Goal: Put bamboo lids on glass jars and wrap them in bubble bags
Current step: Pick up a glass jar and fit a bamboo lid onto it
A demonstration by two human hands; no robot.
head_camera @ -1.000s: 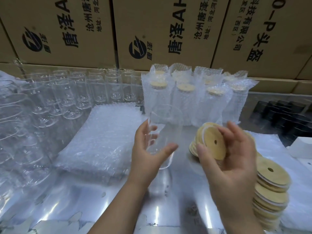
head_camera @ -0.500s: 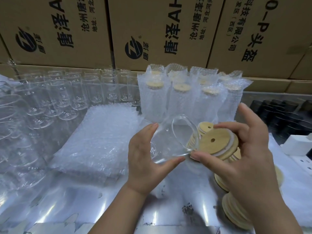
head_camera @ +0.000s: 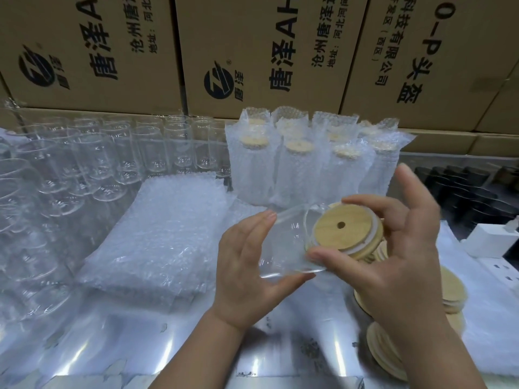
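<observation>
– What is the left hand (head_camera: 247,273) doing?
– It is gripping the glass jar (head_camera: 283,248), tilted sideways above the middle of the table (head_camera: 112,346), thumb under, fingers curling over.
– And the right hand (head_camera: 398,262)?
– It is pinching a bamboo lid (head_camera: 346,230) between thumb and fingers, at the jar's mouth.
– The bubble bags (head_camera: 157,240)?
– Lying stacked towards the left edge.

Pale tan bamboo lid (head_camera: 345,230), clear glass jar (head_camera: 283,242), brown black-printed cartons (head_camera: 261,51)
</observation>
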